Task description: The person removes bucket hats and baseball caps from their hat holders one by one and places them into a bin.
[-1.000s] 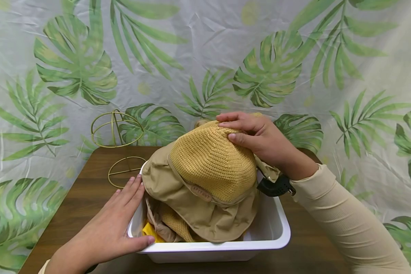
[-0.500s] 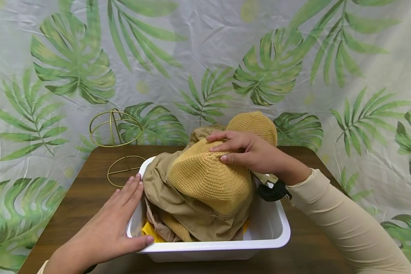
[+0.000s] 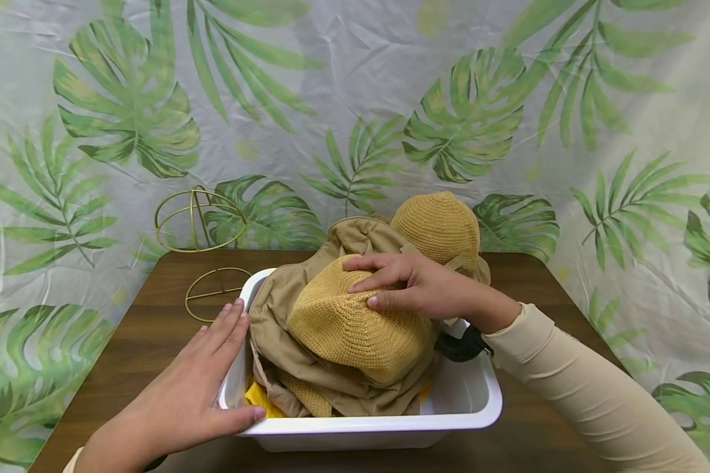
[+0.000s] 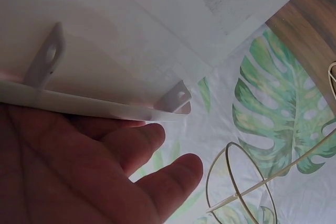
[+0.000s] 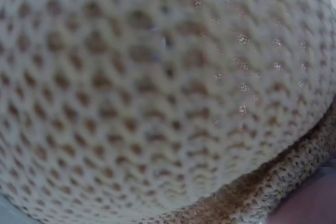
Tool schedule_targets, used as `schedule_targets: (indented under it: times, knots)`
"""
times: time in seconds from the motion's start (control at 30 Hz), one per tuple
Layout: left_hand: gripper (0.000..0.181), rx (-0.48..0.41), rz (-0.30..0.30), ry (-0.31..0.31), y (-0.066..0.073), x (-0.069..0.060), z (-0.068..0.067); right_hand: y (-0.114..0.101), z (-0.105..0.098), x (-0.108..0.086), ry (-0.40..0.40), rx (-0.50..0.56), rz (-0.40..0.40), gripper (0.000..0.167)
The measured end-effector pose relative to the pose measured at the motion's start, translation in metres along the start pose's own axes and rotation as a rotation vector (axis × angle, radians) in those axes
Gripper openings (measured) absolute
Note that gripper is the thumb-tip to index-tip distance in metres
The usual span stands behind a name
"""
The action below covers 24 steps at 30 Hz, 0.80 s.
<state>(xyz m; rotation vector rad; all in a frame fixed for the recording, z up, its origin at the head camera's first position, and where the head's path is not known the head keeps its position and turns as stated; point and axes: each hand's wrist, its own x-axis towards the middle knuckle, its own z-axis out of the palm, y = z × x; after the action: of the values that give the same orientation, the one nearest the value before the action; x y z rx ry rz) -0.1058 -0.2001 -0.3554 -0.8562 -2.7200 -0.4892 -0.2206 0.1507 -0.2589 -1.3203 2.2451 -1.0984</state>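
Observation:
A hat with a mustard knit crown (image 3: 355, 338) and a tan cloth brim (image 3: 272, 315) lies tilted in a white plastic bin (image 3: 367, 424), its crown dented. My right hand (image 3: 423, 286) presses on top of that crown, fingers spread and slightly bent; knit fabric (image 5: 131, 103) fills most of the right wrist view. At the bin's left corner my left hand (image 3: 177, 387) rests with straight fingers along the side and the thumb on the front rim. The left wrist view has this hand (image 4: 100, 166) beneath the rim, beside the outer wall (image 4: 115, 51).
Behind the bin sits another mustard knit hat (image 3: 438, 223). A gold wire stand (image 3: 196, 220) is at the back left. Inside the bin, bright yellow cloth (image 3: 263, 399) shows under the hat. The bin stands on a dark wooden table (image 3: 544, 315) before a leaf-print curtain (image 3: 355, 79).
My right hand has moved down and slightly left, and the hat's crown has sunk and dented beneath it. The knit hat behind has come into view. My left hand stays put.

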Motion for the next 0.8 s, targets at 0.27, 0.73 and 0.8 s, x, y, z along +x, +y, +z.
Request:
schedule_targets:
  times: [0.27,0.73,0.8]
  knots:
    - [0.110,-0.004,0.003,0.005,0.000,-0.001,0.000,0.004,0.013,0.006,-0.093,-0.056,0.025,0.032]
    - [0.111,-0.002,0.001,-0.003,0.001,0.000,-0.001,0.022,0.039,0.019,-0.245,-0.101,0.107,0.030]
    - [0.111,-0.007,-0.001,-0.003,0.001,0.000,-0.001,0.025,0.041,0.019,-0.278,-0.099,0.140,0.031]
